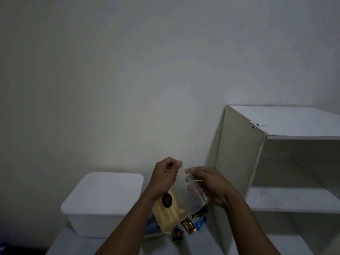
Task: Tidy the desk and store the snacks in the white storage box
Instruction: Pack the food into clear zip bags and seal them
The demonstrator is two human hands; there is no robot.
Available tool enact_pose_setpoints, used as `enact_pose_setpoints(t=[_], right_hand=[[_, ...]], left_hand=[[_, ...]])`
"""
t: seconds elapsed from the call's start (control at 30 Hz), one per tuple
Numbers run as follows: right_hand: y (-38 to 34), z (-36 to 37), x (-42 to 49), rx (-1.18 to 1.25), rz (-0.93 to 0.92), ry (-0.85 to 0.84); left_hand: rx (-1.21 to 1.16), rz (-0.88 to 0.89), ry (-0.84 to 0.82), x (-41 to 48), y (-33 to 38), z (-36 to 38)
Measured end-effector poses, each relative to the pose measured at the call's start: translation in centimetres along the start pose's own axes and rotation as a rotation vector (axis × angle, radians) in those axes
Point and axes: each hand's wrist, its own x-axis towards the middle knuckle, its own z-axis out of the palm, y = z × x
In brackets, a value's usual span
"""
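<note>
A clear plastic snack bag (181, 203) with pale yellow sticks and a dark round label hangs above the desk, held up by both hands. My left hand (164, 176) pinches its top left corner. My right hand (208, 183) grips the top right edge, fingers curled round the bag's opening. The white storage box (103, 203) stands to the left on the desk with its lid on. Several small wrapped snacks (189, 226) in orange, blue and dark green lie on the desk below the bag, and a blue packet (151, 224) is partly hidden behind my left forearm.
A white open shelf unit (287, 162) stands on the right, close beside my right hand, its shelves bare. A plain wall rises behind the grey desk (73, 243). Something blue (2, 245) shows at the lower left edge.
</note>
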Motion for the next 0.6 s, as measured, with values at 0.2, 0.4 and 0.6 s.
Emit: enact_pose_setpoints(t=[0.2, 0.4, 0.6], right_hand=[[1.7, 0.1, 1.0, 0.043, -0.003, -0.028], [2.5, 0.5, 1.7, -0.033, -0.091, 0.101], [3.0, 0.7, 2.1, -0.107, -0.137, 0.124]], left_hand=[[0.023, 0.004, -0.001, -0.5, -1.0, 1.0], [0.054, -0.078, 0.201, -0.8, -1.2, 1.8], [-0.158, -0.230, 0.063, -1.2, 0.0, 1.4]])
